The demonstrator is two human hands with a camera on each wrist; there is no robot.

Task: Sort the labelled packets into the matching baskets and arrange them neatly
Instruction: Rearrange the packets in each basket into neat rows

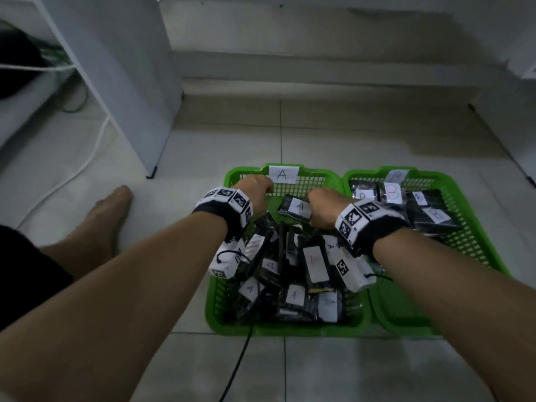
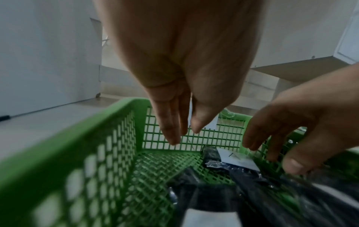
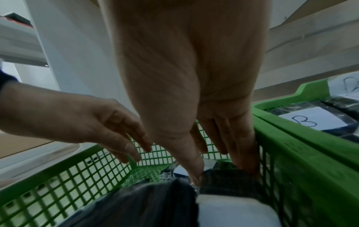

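Basket A [image 1: 319,181]: far left corner floor bare, open to a hand from above; near half filled by heaped A packets [image 1: 290,274]. Basket B [image 1: 475,242]: far part packed with B packets [image 1: 429,213], near mesh floor bare. Both baskets' walls touch.

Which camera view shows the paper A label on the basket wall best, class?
The head view: the A label faces the camera, fully legible on basket A. In the left wrist view the left hand mostly hides it. The right wrist view doesn't show it.
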